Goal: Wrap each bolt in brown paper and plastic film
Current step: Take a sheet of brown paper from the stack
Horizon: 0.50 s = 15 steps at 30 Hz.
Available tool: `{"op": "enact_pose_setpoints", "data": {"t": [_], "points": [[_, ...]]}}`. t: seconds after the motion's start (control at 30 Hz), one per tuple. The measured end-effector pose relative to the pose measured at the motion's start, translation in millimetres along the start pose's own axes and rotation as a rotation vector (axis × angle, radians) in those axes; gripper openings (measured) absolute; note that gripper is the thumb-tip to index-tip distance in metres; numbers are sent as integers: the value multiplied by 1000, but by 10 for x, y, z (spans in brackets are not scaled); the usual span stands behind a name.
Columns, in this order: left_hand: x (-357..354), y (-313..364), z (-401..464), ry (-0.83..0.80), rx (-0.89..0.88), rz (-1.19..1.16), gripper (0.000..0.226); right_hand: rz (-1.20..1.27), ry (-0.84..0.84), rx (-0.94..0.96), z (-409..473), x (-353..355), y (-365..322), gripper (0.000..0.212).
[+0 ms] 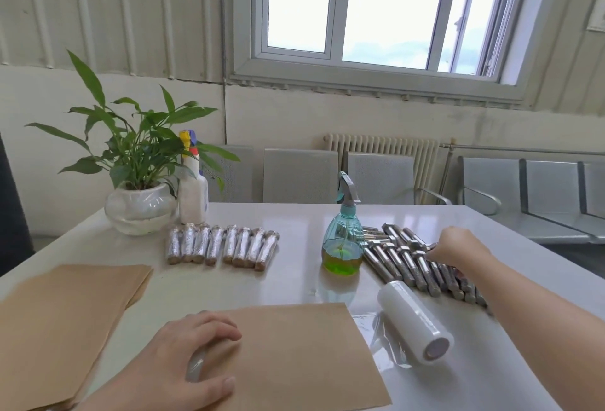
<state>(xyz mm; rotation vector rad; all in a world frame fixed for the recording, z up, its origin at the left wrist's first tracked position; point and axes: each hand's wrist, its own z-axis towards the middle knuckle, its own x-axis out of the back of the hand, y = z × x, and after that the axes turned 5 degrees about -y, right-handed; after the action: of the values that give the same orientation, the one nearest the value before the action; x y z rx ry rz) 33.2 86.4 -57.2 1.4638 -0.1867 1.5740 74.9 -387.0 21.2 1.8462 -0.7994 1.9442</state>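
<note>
Left hand [196, 350] lies palm-down with fingers loosely curled; right hand [458, 248] reaches forward, fingers bent.
</note>
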Motion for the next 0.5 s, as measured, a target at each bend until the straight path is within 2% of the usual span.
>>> {"op": "enact_pose_setpoints", "data": {"t": [0.1,0.27,0.4,0.5], "points": [[-8,-17,2,-1,7,3,48,-7,-24,-46,2,-13,-17,18],[-11,-29,1,-9,15,3,53,-6,34,-58,-27,-57,16,12],[-12,-27,-5,-37,37,23,59,66,79,-50,-100,-37,17,23],[5,-10,6,-62,58,53,61,144,143,102,-256,181,-43,30]]}}
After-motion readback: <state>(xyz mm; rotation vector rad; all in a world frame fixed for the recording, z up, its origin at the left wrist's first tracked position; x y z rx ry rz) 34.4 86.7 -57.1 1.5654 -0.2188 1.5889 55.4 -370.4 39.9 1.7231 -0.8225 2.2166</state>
